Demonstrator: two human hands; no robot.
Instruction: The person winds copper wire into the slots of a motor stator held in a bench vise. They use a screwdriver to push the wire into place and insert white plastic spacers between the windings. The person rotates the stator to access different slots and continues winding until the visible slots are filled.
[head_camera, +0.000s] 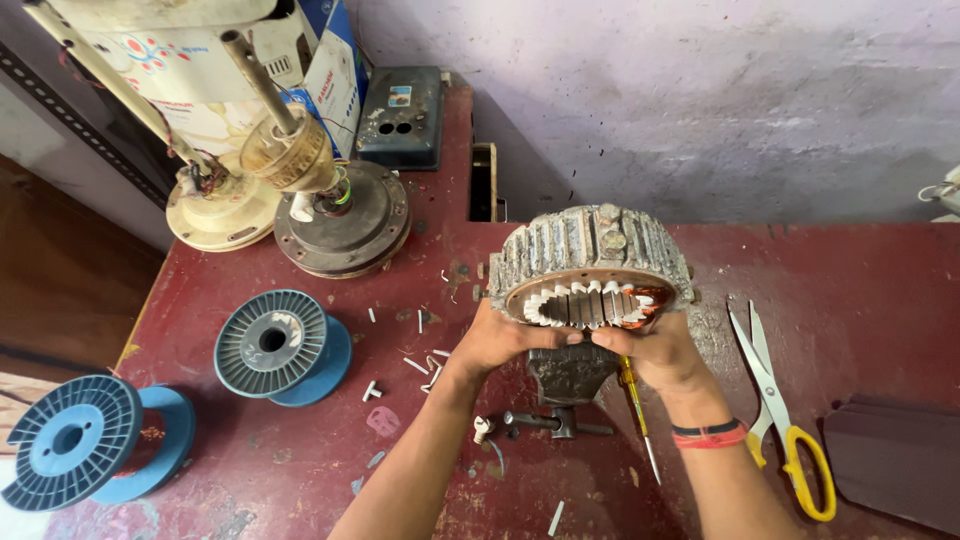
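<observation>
Copper windings glint inside the grey ribbed motor stator (590, 265), which both hands hold up over the middle of the dark red workbench (860, 290). The left hand (500, 340) grips the stator's lower rim from the left, fingers curled onto its slotted white core; the right hand (655, 350) clasps the rim from the right, a red and black band on its wrist. Just beneath the stator a small bench vise (565, 385) stands near the front edge, with a yellow-handled screwdriver (637, 410) beside it. Scissors with yellow handles (775, 400) lie toward the right edge. Two blue wire spools (280, 345) sit near the left edge, and a dismantled fan motor (340, 215) stands at the back left corner.
</observation>
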